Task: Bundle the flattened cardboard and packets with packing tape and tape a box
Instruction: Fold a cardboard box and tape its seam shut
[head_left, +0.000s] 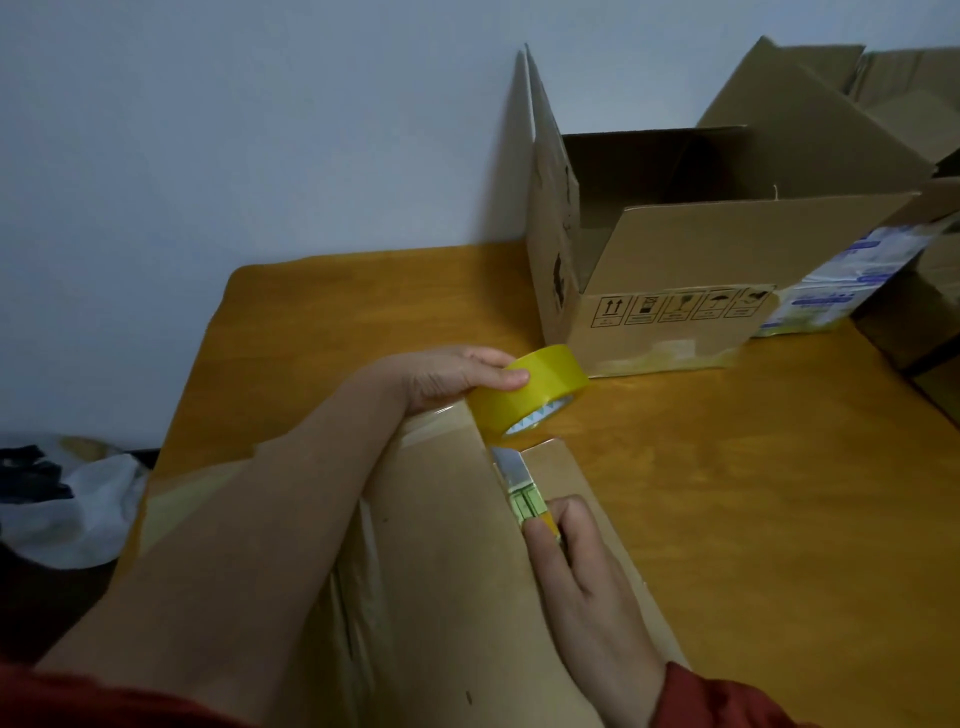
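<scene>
The flattened cardboard (441, 545) lies at the near middle of the orange wooden table (727, 467). Its right edge runs diagonally from the near right up toward the middle, and its far edge sits under the left hand (457, 379). That hand holds the roll of yellow packing tape (535, 384) just past the far edge, with the thumb curled over the rim and the roll tilted. A glossy band of tape shows on the cardboard below the wrist.

The right hand (582, 577) is clamped round a utility knife (522, 488) with a green-yellow body. The blade points at the roll, close beneath it, and runs along a slit between two cardboard panels.

Bare tabletop is open to the right of the sheet and on the far left. An open cardboard box (675, 270) with handling symbols on its side stands at the far right, against the wall (260, 130), with its flaps up. A blue-and-white packet (826, 280) leans against the box's right end; its print is too blurred to read. More folded cardboard (831, 104) behind is cut off by the frame.

The left forearm hides the left part of the sheet, and the fingers behind the roll are out of sight. A pale cloth (78, 509) lies in shadow below the table's left edge. A red sleeve (717, 701) covers the right wrist.
</scene>
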